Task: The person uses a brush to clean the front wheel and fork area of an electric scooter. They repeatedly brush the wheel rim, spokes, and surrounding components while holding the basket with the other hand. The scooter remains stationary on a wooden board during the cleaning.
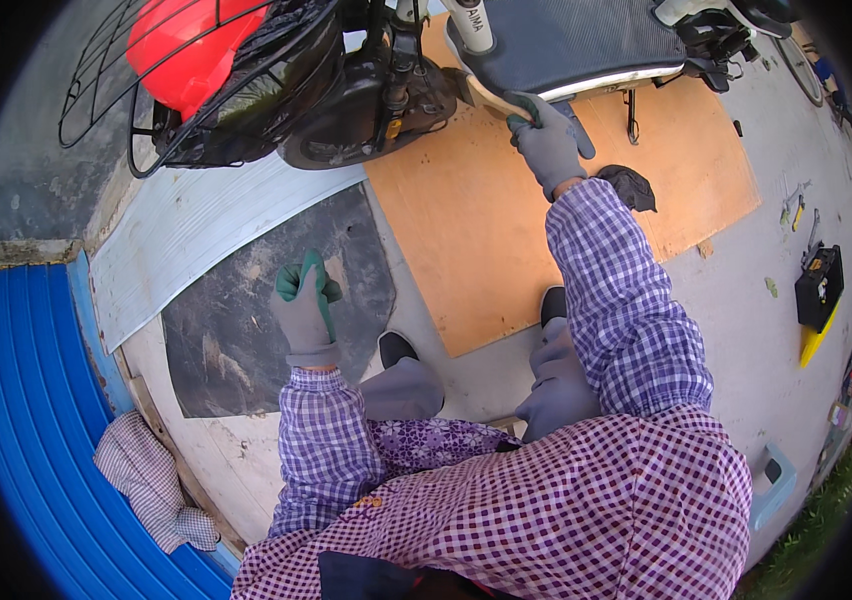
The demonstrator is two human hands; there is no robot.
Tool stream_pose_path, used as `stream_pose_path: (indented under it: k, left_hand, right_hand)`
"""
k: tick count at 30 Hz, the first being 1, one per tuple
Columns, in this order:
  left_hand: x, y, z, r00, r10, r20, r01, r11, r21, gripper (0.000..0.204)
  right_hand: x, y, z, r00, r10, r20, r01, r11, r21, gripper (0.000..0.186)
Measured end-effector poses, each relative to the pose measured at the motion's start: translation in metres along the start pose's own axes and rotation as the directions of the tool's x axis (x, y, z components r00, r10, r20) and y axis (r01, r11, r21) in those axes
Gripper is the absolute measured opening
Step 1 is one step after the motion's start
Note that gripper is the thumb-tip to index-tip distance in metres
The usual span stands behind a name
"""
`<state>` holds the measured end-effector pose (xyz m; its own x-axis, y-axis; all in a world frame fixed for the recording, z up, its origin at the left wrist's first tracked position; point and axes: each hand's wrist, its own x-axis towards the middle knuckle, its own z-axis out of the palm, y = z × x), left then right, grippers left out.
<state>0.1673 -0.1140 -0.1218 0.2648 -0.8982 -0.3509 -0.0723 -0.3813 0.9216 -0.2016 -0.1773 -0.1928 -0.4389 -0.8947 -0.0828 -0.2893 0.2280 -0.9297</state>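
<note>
At upper centre, a curved tan handle (pixel 487 95) is clamped by the grey-gloved right hand (pixel 546 143), best guided steadily; the grey-and-green-gloved left hand's (pixel 307 304) fingers are curled.

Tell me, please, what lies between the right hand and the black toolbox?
In the head view: a crumpled black thing on the orange board, a brown scrap, grey floor.

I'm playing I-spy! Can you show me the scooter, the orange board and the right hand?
Scooter (pixel 576 48): head view, on its dark footboard.
Orange board (pixel 496 215): head view, on its bare top.
Right hand (pixel 550 150): head view, on the back of its grey glove.
</note>
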Motion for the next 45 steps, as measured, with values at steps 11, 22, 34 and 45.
stream_pose_path:
  k: [11, 22, 34, 45]
  left_hand:
    - [0.026, -0.022, 0.022, 0.996, -0.019, 0.084, 0.011, 0.996, 0.094, 0.025]
    - [0.022, -0.026, 0.024, 0.988, -0.053, 0.146, 0.038, 0.994, 0.104, 0.02]
    - [0.022, -0.026, 0.014, 0.991, -0.048, 0.122, 0.032, 0.99, 0.135, 0.026]
    - [0.021, -0.026, 0.01, 0.987, -0.041, 0.157, 0.021, 0.992, 0.125, 0.024]
  right_hand:
    - [0.045, -0.02, 0.038, 0.993, 0.05, 0.103, -0.055, 0.997, 0.05, 0.032]
    - [0.04, -0.011, 0.007, 0.993, 0.053, 0.106, -0.057, 0.998, 0.036, 0.031]
    - [0.106, -0.021, -0.001, 0.939, 0.085, 0.332, -0.049, 0.992, -0.116, 0.026]
    - [0.088, -0.036, -0.011, 0.959, 0.029, 0.281, -0.035, 0.999, 0.015, 0.027]
